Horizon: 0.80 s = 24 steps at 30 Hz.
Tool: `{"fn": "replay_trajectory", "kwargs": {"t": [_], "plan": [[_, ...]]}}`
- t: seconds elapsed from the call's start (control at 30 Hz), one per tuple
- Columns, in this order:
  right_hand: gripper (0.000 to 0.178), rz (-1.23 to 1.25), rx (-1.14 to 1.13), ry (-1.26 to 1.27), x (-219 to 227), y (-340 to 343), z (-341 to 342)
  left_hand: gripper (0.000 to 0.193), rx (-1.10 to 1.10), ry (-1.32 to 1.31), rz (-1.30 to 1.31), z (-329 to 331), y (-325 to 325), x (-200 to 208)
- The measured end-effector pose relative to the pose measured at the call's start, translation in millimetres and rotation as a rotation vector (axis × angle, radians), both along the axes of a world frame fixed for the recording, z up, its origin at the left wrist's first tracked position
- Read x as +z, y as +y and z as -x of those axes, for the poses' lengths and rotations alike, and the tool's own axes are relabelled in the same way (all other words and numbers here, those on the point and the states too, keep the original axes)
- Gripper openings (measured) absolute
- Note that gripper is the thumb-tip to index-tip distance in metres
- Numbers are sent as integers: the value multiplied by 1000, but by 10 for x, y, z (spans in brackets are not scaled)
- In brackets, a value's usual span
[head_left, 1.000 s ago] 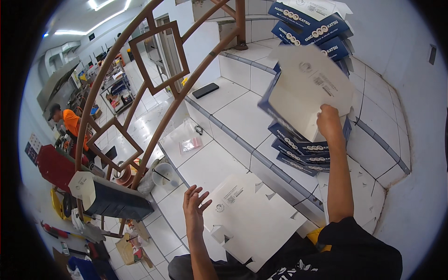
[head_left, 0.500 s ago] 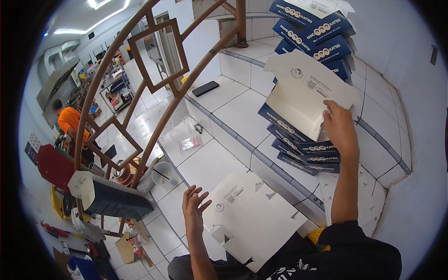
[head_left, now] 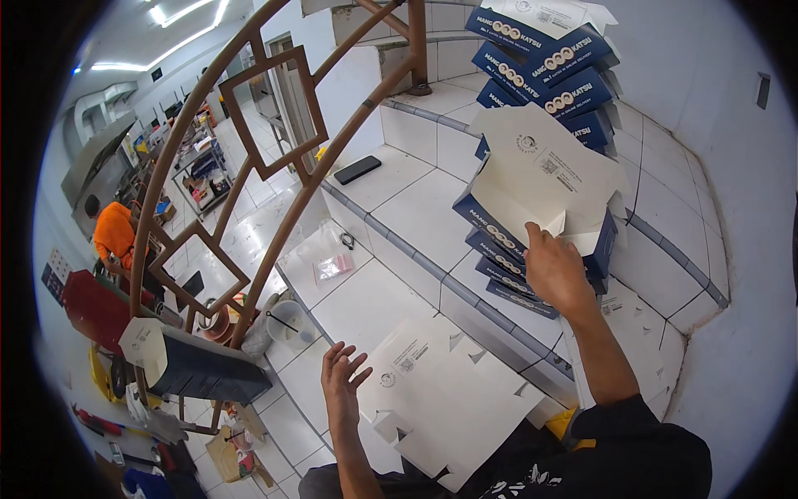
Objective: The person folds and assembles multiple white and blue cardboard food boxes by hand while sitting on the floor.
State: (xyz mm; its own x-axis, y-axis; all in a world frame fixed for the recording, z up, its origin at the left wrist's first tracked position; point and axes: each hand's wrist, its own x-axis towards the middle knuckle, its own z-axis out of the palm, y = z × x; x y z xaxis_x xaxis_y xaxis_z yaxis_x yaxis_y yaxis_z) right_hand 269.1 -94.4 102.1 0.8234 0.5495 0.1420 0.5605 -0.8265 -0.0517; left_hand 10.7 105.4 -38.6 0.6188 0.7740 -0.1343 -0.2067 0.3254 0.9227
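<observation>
My right hand [head_left: 561, 270] is at the near wall of an open cardboard box [head_left: 540, 187], dark blue outside and white inside. Its index finger stretches over the box's front edge; whether it touches the card is unclear. The box's lid flap stands up behind, and the box rests on a stack of similar blue boxes [head_left: 511, 279]. My left hand [head_left: 342, 378] is raised with fingers apart and slightly curled, holding nothing. Just right of it, a flat white box blank [head_left: 457, 395] with cut slots lies across my lap.
A taller stack of boxes [head_left: 549, 79] stands behind on the tiled steps. More flat blanks [head_left: 628, 341] lie at the right. A phone [head_left: 357, 170] rests on a step. Brown metal railing [head_left: 287, 224] rises at left, beside another box [head_left: 204, 366]. A person in orange [head_left: 115, 233] stands farther off.
My right hand has moved left and down from the box's right side to its front edge. My left hand has barely moved, and the view has shifted slightly.
</observation>
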Motion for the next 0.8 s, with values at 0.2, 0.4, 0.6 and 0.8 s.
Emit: {"fn": "replay_trajectory", "kwargs": {"t": [0.2,0.4,0.6,0.8], "plan": [[40,-313,131,24,170,-3,-11,47,-5,0,-10,14,0,-3],[37,-267,5,80,356,341,-469,47,-18,-4,-5,-5,-2,-16],[49,-105,-16,233,106,499,-808,46,0,-15,-7,38,2,14],[53,-126,-11,253,12,487,-866,45,-6,-17,10,11,-2,-20]]}}
